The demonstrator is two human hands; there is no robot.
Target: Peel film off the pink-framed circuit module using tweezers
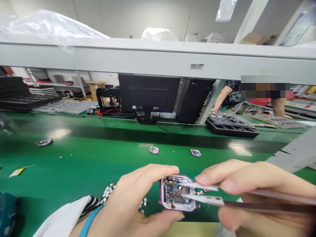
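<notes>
Between thumb and fingers, my left hand (134,194) grips an opened smartwatch case (170,203) with a pink-purple outer edge and a white inner frame. A circuit board, a red wire and small metal parts show inside it. My right hand (239,184) is closed round a pair of tweezers (211,200) with pale tips. Those tips are slightly apart and reach over the board from the right; whether they pinch a small part I cannot tell. Small white pieces (108,191) lie scattered on the bench beside and behind my left hand.
Similar watch cases (154,150) lie farther back on the green bench (86,158). A yellow piece with a thin lead (17,171) is at left. Behind stand a monitor (149,93), a computer tower (194,100) and stacked trays (232,126). A person's arm (222,95) is beyond, at right.
</notes>
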